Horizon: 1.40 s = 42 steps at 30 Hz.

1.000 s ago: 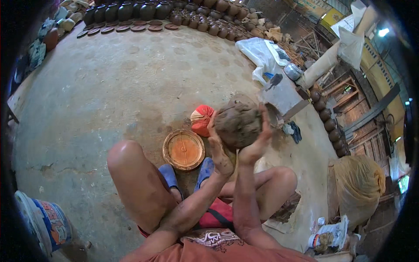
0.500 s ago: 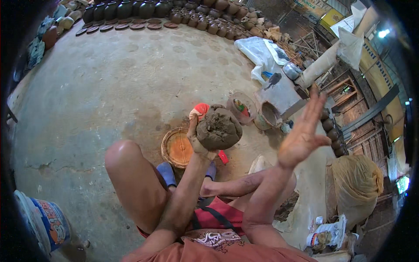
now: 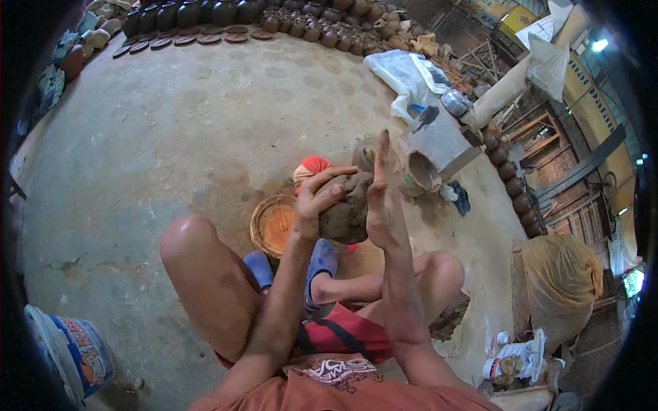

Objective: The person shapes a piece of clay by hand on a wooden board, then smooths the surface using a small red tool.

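A lump of wet brown clay (image 3: 344,218) is held up between my hands, above my feet. My left hand (image 3: 317,197) grips its left side, thumb and fingers bent over the top. Against its right side stands my right hand (image 3: 381,198), palm inward, with the fingers stretched straight up and out. Below and left of the clay, a round wheel head (image 3: 273,225) with an orange-brown top rests on the floor. A red and cream bundle (image 3: 310,170) shows just beyond my left fingers. The clay hides part of a small red object under it.
A clay-smeared bucket (image 3: 418,175) and a grey block (image 3: 439,145) stand ahead to the right. Dark pots (image 3: 226,12) line the far edge. A blue and white tub (image 3: 75,353) sits at lower left, a cloth-covered mound (image 3: 558,288) at right.
My right hand has swung in from the right onto the clay's side. The clay has turned, and my left hand has shifted from beneath it to its left side and top.
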Available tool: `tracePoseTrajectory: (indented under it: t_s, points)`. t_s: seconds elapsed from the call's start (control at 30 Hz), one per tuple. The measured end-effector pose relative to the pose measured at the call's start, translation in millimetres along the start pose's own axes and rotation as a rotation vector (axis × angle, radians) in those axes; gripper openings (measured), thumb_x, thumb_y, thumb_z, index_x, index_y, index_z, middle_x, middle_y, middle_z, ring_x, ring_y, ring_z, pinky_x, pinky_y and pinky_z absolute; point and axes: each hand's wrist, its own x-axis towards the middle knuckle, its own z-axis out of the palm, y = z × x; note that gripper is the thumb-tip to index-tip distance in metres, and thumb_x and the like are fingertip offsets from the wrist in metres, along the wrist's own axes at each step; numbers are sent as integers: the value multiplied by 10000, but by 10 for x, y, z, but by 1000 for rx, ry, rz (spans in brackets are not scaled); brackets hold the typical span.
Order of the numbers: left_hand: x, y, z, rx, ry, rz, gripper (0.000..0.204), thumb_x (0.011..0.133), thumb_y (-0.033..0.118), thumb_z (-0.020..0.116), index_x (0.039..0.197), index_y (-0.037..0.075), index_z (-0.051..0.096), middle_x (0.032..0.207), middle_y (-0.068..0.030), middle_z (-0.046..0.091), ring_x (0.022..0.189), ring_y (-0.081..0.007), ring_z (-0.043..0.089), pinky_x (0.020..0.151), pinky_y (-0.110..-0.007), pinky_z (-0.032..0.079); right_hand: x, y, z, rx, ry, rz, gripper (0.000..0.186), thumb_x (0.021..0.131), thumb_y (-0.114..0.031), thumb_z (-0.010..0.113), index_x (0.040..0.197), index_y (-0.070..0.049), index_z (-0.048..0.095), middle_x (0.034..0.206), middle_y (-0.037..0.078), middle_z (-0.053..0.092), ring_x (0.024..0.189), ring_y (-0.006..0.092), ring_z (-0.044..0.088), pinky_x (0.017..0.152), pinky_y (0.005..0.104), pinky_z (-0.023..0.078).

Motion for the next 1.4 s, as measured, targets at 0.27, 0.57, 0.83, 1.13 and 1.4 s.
tracePoseTrajectory:
  t_s: [0.27,0.57,0.83,1.13,1.4]
  points:
    - [-26,-112,111,524,169,66,459,867,306,782,1201,-8,767,1063,-112,776,973,-172,712,907,-316,550,-132,-30,123,-284,-428,-15,1096,948,-816,432,1666,-10,241,1709,259,236,1563,369,295,1260,507,265]
    - [384,-379,-244,101,362,-239,714,1046,535,584,1499,-15,543,1340,-177,680,1124,-214,682,952,-360,534,-351,344,594,-302,-210,-30,588,943,-463,730,1269,26,706,1356,218,658,1270,349,636,1087,435,477]
    - [1808,408,-79,342,-506,-720,898,1023,744,421,1705,195,223,1763,-115,220,1487,-330,454,1234,-545,329,-21,995,373,262,270,329,468,1066,-292,524,1328,72,660,1297,181,669,1170,288,659,1024,420,527]
    - [1371,209,-2477,1038,-452,-567,612,1044,497,640,1501,90,602,1460,-125,654,1344,-248,610,1132,-409,481,-1002,1585,498,271,276,670,551,1078,-398,500,1376,40,654,1322,150,671,1210,259,649,1066,407,496]
    - [62,-1482,-3513,671,-1,-607,518,1092,366,605,1459,0,614,1362,-103,699,1228,-161,630,1069,-340,501,-1466,1642,922,214,-137,1045,478,838,-185,811,1263,12,712,1201,100,714,1110,220,649,1053,365,476]
